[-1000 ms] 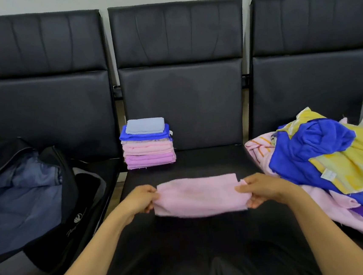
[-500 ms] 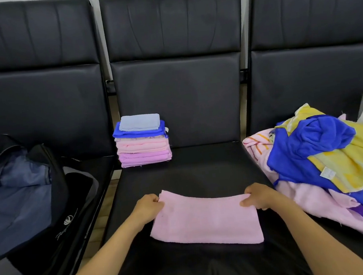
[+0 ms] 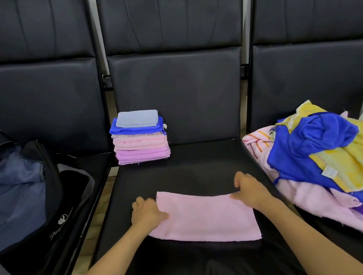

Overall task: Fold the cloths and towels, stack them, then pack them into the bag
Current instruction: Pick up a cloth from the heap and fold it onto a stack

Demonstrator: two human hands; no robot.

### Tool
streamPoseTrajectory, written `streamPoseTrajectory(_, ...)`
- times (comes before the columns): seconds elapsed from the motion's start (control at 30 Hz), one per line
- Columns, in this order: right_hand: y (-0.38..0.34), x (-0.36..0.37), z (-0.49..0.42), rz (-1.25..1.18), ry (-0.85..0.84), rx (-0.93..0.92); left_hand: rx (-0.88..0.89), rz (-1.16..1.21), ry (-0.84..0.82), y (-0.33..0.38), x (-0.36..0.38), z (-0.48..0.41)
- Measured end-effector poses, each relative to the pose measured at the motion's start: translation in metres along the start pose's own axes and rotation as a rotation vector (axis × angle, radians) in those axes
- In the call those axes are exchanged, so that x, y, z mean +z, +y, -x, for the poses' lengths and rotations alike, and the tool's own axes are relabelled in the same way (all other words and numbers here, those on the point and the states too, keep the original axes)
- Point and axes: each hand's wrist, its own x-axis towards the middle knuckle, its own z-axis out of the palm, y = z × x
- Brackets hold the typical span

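A pink towel (image 3: 206,219), folded to a long rectangle, lies flat on the middle seat (image 3: 201,166). My left hand (image 3: 147,211) holds its left edge, thumb on top and fingers curled beside the edge. My right hand (image 3: 250,190) holds the far right corner, thumb on the cloth. A neat stack of folded cloths (image 3: 139,139), pale blue on top, then blue, pink and purple, stands at the seat's back left corner. An open dark bag (image 3: 15,193) with a blue lining sits on the left seat.
A loose pile of unfolded towels (image 3: 324,152), blue, yellow and pink, covers the right seat and overhangs towards the middle one. Black chair backs close off the rear. A gap with floor showing runs between the left and middle seats.
The pink towel was held up in the air by both ends, then laid down flat on the seat. Both hands came down with it and stay on its ends.
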Motion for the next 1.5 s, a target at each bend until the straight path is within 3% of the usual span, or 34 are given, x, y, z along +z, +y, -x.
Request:
streamPoseTrajectory(0.1, -0.014, 0.006, 0.009, -0.059, -0.222, -0.16, 0.037, -0.016, -0.005, -0.001, -0.001, -0.002)
streamPoseTrajectory(0.2, -0.026, 0.019, 0.018, 0.003, -0.435, -0.25, 0.055, 0.258, 0.031, -0.004, -0.01, -0.006)
streamPoseTrajectory(0.3, -0.035, 0.027, 0.019, -0.081, -0.5, -0.271, 0.082, 0.445, 0.148, -0.007, -0.024, -0.004)
streamPoseTrajectory(0.4, -0.039, 0.022, 0.016, -0.396, -0.482, -0.148, 0.168, 0.57, 0.234, 0.002, -0.033, 0.004)
streamPoseTrajectory(0.57, -0.036, 0.005, 0.015, -0.834, -0.436, 0.188, 0.376, 0.63, 0.139, 0.041, -0.021, 0.03)
streamPoseTrajectory(0.7, -0.022, 0.001, 0.016, -1.007, -0.534, 0.301, 0.508, 0.734, -0.201, 0.065, 0.003, 0.05)
streamPoseTrajectory(0.77, -0.017, 0.004, 0.016, -0.936, -0.528, 0.311, 0.478, 0.713, -0.32, 0.064, 0.011, 0.052)
streamPoseTrajectory(0.93, -0.01, 0.013, 0.017, -0.69, -0.503, 0.267, 0.29, 0.533, -0.082, 0.048, 0.018, 0.034)
streamPoseTrajectory(1.07, -0.017, 0.004, 0.017, -0.718, -0.48, 0.254, 0.119, 0.575, -0.135, 0.043, 0.021, 0.027)
streamPoseTrajectory(1.17, -0.02, -0.002, 0.021, -0.714, -0.511, 0.231, 0.073, 0.647, -0.163, 0.041, 0.023, 0.022)
streamPoseTrajectory(1.37, -0.016, 0.017, 0.021, -0.401, -0.497, 0.252, 0.083, 0.618, -0.205, 0.039, 0.027, 0.024)
streamPoseTrajectory(1.43, -0.018, 0.014, 0.021, -0.349, -0.478, 0.23, 0.08, 0.711, -0.253, 0.039, 0.025, 0.026)
streamPoseTrajectory(1.5, -0.02, 0.012, 0.02, -0.314, -0.455, 0.219, 0.057, 0.965, -0.371, 0.041, 0.019, 0.031)
